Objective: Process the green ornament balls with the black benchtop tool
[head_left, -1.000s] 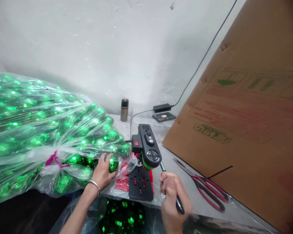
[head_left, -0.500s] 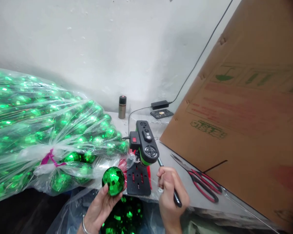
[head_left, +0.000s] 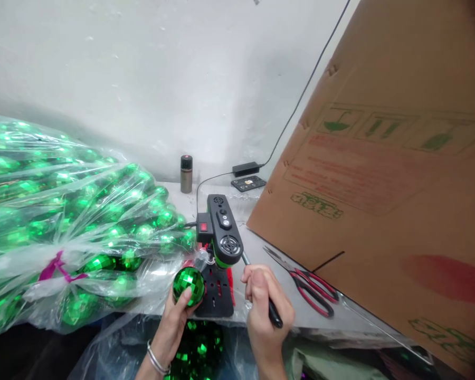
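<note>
Through the head camera, I see the left hand (head_left: 174, 314) with its fingers wrapped around a shiny green faceted ball (head_left: 188, 285), thumb across its front. The ball sits before the left edge of a black slotted metal plate (head_left: 214, 293); I cannot tell whether the two touch. The right hand (head_left: 267, 303) is closed in a fist around a black-handled metal rod (head_left: 276, 315), which runs up to the side of a long black device with round grilles (head_left: 225, 232) standing over the plate (whether rod and device are joined, I cannot make out). On my left bulges a clear plastic bag of green balls (head_left: 98, 203), tied with a magenta ribbon (head_left: 55, 268). More green faceted balls (head_left: 200, 348) show below the edge of the pale tabletop (head_left: 257, 244). To the right, red-and-black-handled shears (head_left: 312, 293) lie beside a large brown cardboard box (head_left: 364, 169).
</note>
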